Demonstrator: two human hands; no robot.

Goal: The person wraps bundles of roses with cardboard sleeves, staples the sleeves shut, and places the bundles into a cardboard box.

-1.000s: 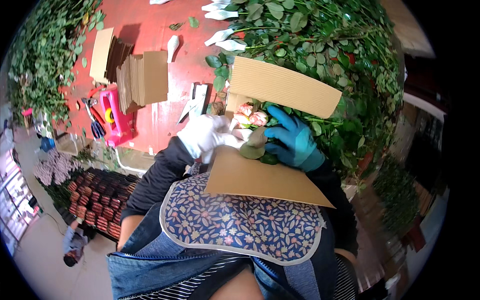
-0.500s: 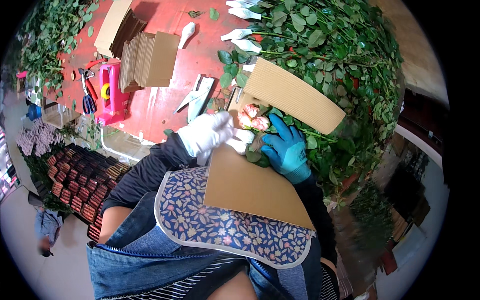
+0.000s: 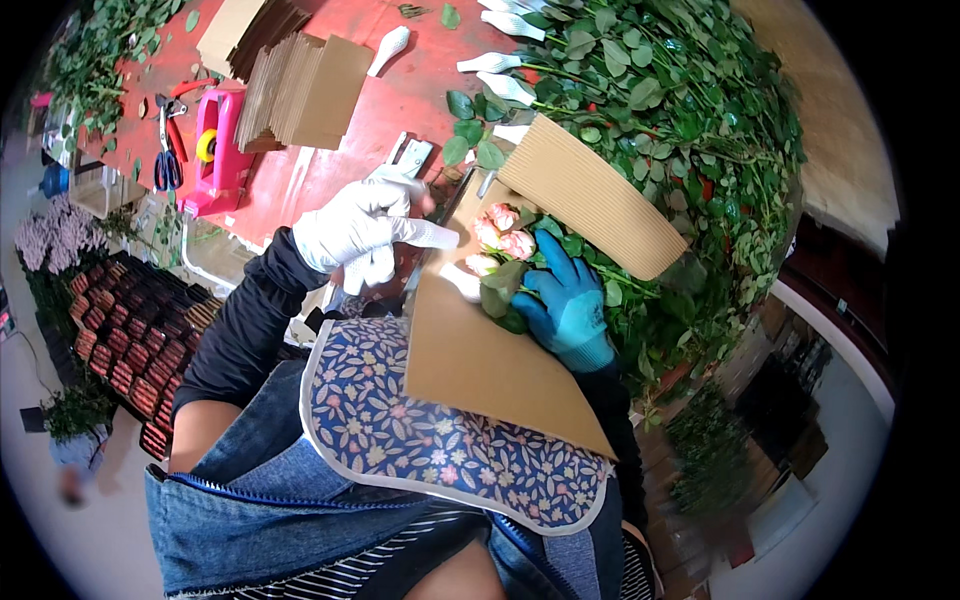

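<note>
Gripping a small bunch of pink roses (image 3: 500, 240) at frame centre, the blue-gloved right hand (image 3: 562, 305) holds them against a corrugated cardboard sheet (image 3: 480, 350). Just left, the white-gloved left hand (image 3: 362, 228) points its fingers toward the blooms, holding nothing. Upper left on the red bench (image 3: 340, 160) lie a pink tape dispenser (image 3: 215, 150) and stacked cardboard (image 3: 300, 90).

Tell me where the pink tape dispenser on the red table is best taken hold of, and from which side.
Judging by its pose, take the pink tape dispenser across its long narrow body, near the middle, coming down from above. It stands upright on the red table with both flanks free, though the scissors lie close on one side. The left hand is nearer than the right hand, which rests at the roses.
</note>
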